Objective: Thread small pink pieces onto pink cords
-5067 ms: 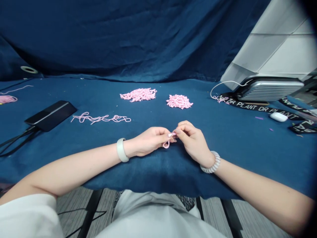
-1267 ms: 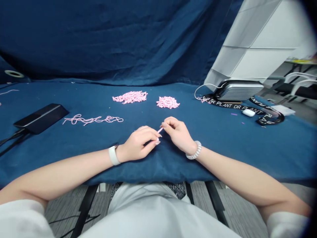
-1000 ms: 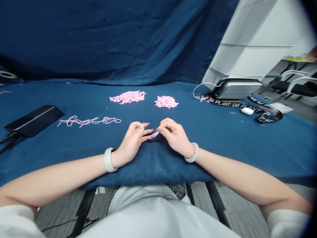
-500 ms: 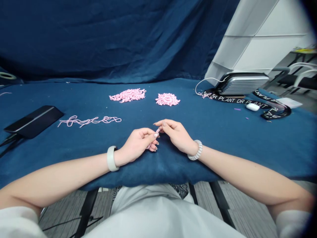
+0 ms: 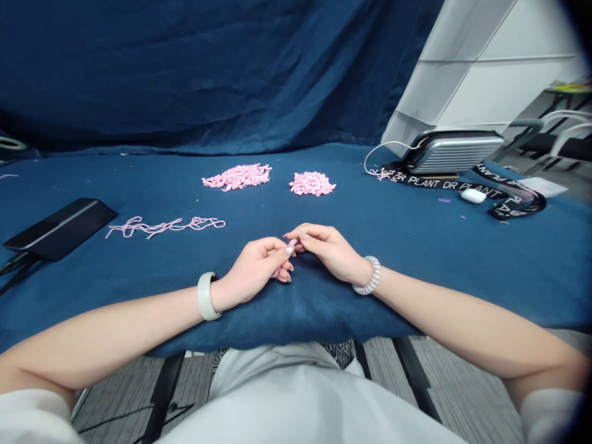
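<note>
My left hand [image 5: 261, 265] is closed in a pinch on a short pink cord [image 5: 292, 244], part of which shows beneath its fingers. From the other side my right hand [image 5: 324, 245] pinches the same cord near its upper end, fingertips almost touching those of the left. Both hands are just above the near part of the blue-covered table [image 5: 416, 259]. Farther back lie two piles of small pink knotted cord pieces, a wider left pile [image 5: 238, 177] and a rounder right pile [image 5: 312, 183]. Loose lengths of pink cord [image 5: 169, 227] stretch out to the left.
At the left is a black flat device [image 5: 62, 228] with a cable. A silver ribbed case [image 5: 456, 153], a black lettered strap [image 5: 444, 184] and a white earbud case [image 5: 473, 196] sit at the right. Blue cloth [image 5: 208, 74] hangs behind the table.
My right fingers have closed in on the cord, the index finger and thumb drawing together. My left hand keeps its pinch almost unmoved. The view has shifted very slightly.
</note>
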{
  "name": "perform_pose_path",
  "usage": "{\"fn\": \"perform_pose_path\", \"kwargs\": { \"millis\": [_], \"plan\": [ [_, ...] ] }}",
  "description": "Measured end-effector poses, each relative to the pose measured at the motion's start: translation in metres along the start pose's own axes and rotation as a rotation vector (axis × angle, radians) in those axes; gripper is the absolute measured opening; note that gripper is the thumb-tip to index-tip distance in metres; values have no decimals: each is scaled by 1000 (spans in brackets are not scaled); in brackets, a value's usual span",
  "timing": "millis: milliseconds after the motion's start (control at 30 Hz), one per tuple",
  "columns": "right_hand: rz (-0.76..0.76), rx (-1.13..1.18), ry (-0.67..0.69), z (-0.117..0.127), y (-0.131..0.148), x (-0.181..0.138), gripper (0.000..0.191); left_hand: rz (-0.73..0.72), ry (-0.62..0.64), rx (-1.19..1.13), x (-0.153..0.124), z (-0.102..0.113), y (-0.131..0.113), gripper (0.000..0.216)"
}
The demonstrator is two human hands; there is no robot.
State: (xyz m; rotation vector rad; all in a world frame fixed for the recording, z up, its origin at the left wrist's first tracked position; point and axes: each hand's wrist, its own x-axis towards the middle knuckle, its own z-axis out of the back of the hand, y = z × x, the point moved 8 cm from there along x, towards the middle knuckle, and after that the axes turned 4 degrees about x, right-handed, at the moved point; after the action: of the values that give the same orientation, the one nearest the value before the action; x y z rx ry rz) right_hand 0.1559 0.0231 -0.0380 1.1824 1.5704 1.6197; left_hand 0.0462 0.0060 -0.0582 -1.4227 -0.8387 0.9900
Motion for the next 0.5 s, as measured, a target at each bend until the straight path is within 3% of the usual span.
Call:
{"fn": "perform_pose_path", "kwargs": {
  "millis": [267, 500],
  "plan": [
    [-25, 34, -26, 1, 2, 1, 21, 7, 19, 15, 1, -2, 2, 26],
    [-42, -119, -39, 3, 8, 1, 23, 29, 16, 77, 1, -3, 1, 27]
  ]
}}
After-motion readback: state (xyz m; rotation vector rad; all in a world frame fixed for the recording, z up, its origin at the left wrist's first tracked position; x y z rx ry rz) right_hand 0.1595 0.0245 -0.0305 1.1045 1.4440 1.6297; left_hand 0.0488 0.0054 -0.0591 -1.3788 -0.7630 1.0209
